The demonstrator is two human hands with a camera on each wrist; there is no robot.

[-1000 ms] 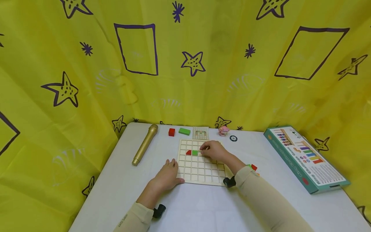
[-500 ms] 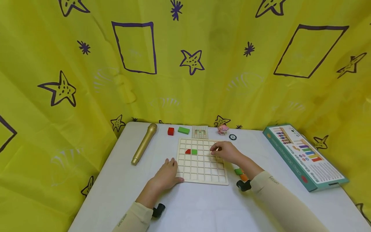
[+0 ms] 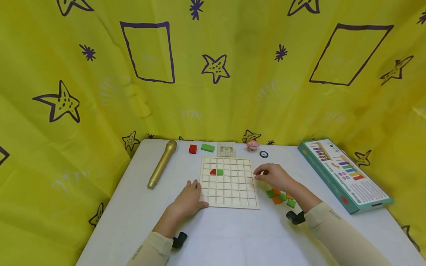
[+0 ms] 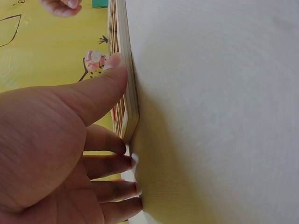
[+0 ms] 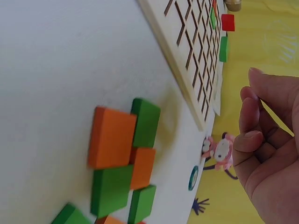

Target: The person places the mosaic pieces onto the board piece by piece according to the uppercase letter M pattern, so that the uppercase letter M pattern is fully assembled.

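A wooden grid board [image 3: 228, 190] lies on the white table. Two tiles sit side by side in its upper left cells: a red one with a curved edge [image 3: 213, 172] and a green square [image 3: 220, 172]. My left hand [image 3: 188, 198] rests at the board's lower left corner, its thumb [image 4: 110, 84] on the near edge and the other fingers spread along the left side. Just off the board's right edge hovers my right hand [image 3: 274, 175], fingers loosely bent, with nothing between thumb and fingertips. Below it lie several loose orange and green tiles [image 5: 112, 137].
Along the back stand a red block [image 3: 192, 149], a green block [image 3: 208, 147], a patterned grid card [image 3: 226, 149], a pink figurine [image 3: 252, 146] and a dark round disc [image 3: 264, 154]. A gold microphone [image 3: 162, 165] lies left, a game box [image 3: 346, 173] right.
My right hand has moved right, from beside the green tile to beyond the board's edge, and the loose tiles have come into view. My left hand stays at the board's corner.
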